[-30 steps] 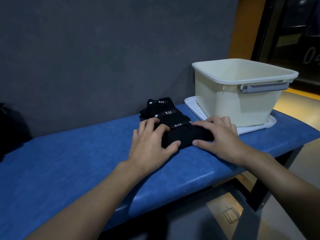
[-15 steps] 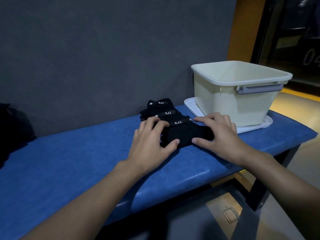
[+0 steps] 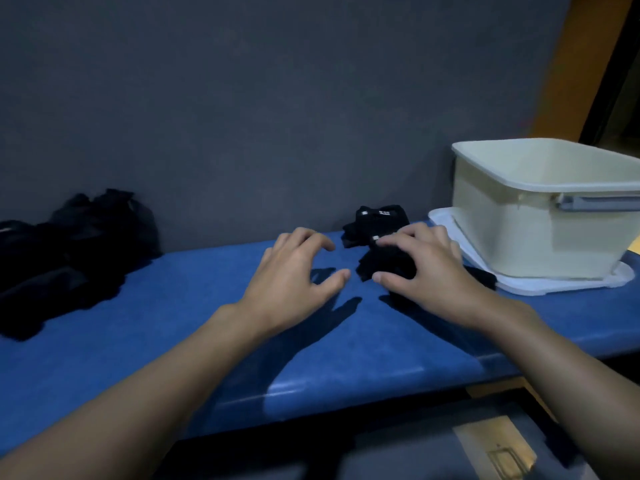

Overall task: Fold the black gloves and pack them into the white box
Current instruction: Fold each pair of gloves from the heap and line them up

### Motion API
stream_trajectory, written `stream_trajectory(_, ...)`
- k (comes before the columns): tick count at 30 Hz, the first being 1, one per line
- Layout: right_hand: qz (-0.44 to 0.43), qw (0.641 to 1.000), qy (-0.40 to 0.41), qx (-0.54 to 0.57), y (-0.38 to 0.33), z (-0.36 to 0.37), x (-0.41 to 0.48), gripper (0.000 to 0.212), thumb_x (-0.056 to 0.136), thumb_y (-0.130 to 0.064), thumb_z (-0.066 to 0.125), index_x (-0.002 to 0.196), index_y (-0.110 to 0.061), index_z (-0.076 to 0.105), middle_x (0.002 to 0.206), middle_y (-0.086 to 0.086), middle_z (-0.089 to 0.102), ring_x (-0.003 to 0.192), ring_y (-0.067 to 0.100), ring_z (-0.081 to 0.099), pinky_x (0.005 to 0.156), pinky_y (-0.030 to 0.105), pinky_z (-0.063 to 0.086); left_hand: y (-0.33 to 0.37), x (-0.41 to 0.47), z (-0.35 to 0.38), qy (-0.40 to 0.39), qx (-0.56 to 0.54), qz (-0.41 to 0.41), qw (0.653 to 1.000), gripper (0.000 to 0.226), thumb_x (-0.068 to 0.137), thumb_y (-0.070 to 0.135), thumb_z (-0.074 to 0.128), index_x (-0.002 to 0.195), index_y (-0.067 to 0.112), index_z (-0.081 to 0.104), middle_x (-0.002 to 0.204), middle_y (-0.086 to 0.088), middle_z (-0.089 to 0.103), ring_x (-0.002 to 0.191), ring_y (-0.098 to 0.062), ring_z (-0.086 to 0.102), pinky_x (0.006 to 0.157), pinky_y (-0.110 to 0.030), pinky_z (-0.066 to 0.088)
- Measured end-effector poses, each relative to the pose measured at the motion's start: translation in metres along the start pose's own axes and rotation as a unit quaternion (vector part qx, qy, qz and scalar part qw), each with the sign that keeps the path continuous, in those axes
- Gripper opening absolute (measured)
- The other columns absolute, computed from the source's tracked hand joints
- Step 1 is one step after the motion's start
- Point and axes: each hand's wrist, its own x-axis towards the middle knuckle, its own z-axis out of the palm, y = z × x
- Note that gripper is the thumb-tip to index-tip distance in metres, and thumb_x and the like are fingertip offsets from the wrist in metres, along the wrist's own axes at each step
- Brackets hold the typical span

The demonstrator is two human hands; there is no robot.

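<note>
A row of folded black gloves lies on the blue bench beside the white box. My right hand covers the nearest folded glove, fingers curled over its top and thumb against its near side. Another folded glove with a small white label sits behind it by the wall. My left hand hovers just left of the gloves with fingers spread, holding nothing. The box is open-topped, and its inside is not visible from here.
The box stands on a flat white lid at the bench's right end. A loose heap of black gloves lies at the far left against the grey wall. The bench's front edge runs below my forearms.
My left hand has come off the folded glove and moved left, fingers spread. My right hand stays on the glove. The view has swung left, bringing the heap of gloves into sight.
</note>
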Motion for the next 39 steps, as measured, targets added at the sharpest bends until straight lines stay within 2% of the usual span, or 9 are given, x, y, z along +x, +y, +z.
stream_trajectory(5, -0.059, 0.997, -0.035, 0.044, -0.056, 0.036, 0.029, 0.041, 0.085, -0.050, 0.065, 0.124, -0.038, 0.057, 0.117, -0.019, 0.040, 0.111, 0.002, 0.026, 0.092, 0.023, 0.016, -0.060, -0.024, -0.054, 0.020, 0.041, -0.044, 0.998, 0.041, 0.089, 0.059, 0.056, 0.116, 0.028, 0.059, 0.116, 0.020, 0.052, 0.114, -0.010, 0.046, 0.101, -0.033, 0.038)
stream_trajectory(11, -0.102, 0.985, -0.107, 0.095, -0.130, 0.095, 0.053, 0.030, 0.090, -0.046, 0.061, 0.119, -0.038, 0.059, 0.116, -0.019, 0.046, 0.114, 0.004, 0.033, 0.094, 0.025, 0.021, -0.136, -0.071, -0.125, 0.077, 0.071, -0.106, 0.989, 0.046, 0.084, 0.065, 0.041, 0.103, 0.030, 0.063, 0.108, 0.016, 0.056, 0.106, -0.011, 0.048, 0.097, -0.042, 0.044)
stream_trajectory(19, -0.158, 0.963, -0.166, 0.144, -0.234, 0.144, 0.083, 0.030, 0.092, -0.042, 0.060, 0.122, -0.035, 0.059, 0.123, -0.014, 0.052, 0.121, 0.007, 0.036, 0.109, 0.033, 0.026, -0.201, -0.113, -0.201, 0.135, 0.108, -0.192, 0.966, 0.022, 0.093, 0.039, 0.055, 0.106, 0.025, 0.066, 0.116, 0.005, 0.059, 0.115, -0.022, 0.051, 0.100, -0.050, 0.042)
stream_trajectory(22, -0.173, 0.954, -0.180, 0.166, -0.266, 0.156, 0.091, 0.030, 0.093, -0.042, 0.060, 0.122, -0.035, 0.059, 0.123, -0.012, 0.052, 0.121, 0.008, 0.037, 0.110, 0.036, 0.027, -0.217, -0.123, -0.212, 0.138, 0.117, -0.216, 0.960, 0.018, 0.092, 0.031, 0.060, 0.108, 0.025, 0.065, 0.113, 0.006, 0.061, 0.109, -0.020, 0.054, 0.096, -0.047, 0.046)
stream_trajectory(26, -0.162, 0.943, -0.205, 0.206, -0.294, 0.173, 0.097, 0.031, 0.092, -0.044, 0.059, 0.123, -0.038, 0.057, 0.125, -0.014, 0.049, 0.124, 0.011, 0.036, 0.110, 0.041, 0.032, -0.229, -0.134, -0.215, 0.078, 0.114, -0.240, 0.961, 0.018, 0.087, 0.037, 0.066, 0.104, 0.031, 0.064, 0.095, 0.017, 0.061, 0.091, -0.011, 0.059, 0.080, -0.042, 0.053)
stream_trajectory(29, -0.140, 0.936, -0.226, 0.232, -0.304, 0.183, 0.100, 0.032, 0.093, -0.042, 0.059, 0.124, -0.041, 0.055, 0.129, -0.014, 0.045, 0.127, 0.011, 0.033, 0.108, 0.044, 0.037, -0.237, -0.138, -0.215, 0.047, 0.125, -0.247, 0.960, 0.023, 0.085, 0.040, 0.069, 0.106, 0.032, 0.064, 0.096, 0.017, 0.060, 0.090, -0.010, 0.059, 0.078, -0.041, 0.053)
stream_trajectory(33, -0.116, 0.933, -0.238, 0.244, -0.309, 0.192, 0.104, 0.032, 0.094, -0.039, 0.059, 0.126, -0.039, 0.056, 0.127, -0.015, 0.047, 0.125, 0.009, 0.036, 0.108, 0.045, 0.038, -0.243, -0.139, -0.211, 0.055, 0.140, -0.237, 0.960, 0.021, 0.084, 0.030, 0.071, 0.104, 0.029, 0.065, 0.096, 0.014, 0.060, 0.092, -0.012, 0.057, 0.074, -0.034, 0.049)
stream_trajectory(37, -0.108, 0.931, -0.239, 0.252, -0.309, 0.196, 0.106, 0.035, 0.095, -0.037, 0.058, 0.129, -0.031, 0.058, 0.118, -0.024, 0.048, 0.125, 0.007, 0.039, 0.107, 0.039, 0.040, -0.243, -0.134, -0.208, 0.063, 0.155, -0.230, 0.959, 0.021, 0.086, 0.018, 0.067, 0.106, 0.025, 0.067, 0.093, 0.012, 0.060, 0.086, -0.012, 0.050, 0.069, -0.030, 0.042)
stream_trajectory(39, -0.109, 0.928, -0.226, 0.276, -0.308, 0.195, 0.107, 0.033, 0.096, -0.032, 0.059, 0.128, -0.025, 0.060, 0.116, -0.022, 0.050, 0.120, 0.005, 0.045, 0.098, 0.028, 0.043, -0.240, -0.131, -0.208, 0.070, 0.155, -0.225, 0.959, 0.021, 0.087, 0.016, 0.065, 0.106, 0.024, 0.067, 0.092, 0.011, 0.062, 0.086, -0.015, 0.053, 0.069, -0.031, 0.043)
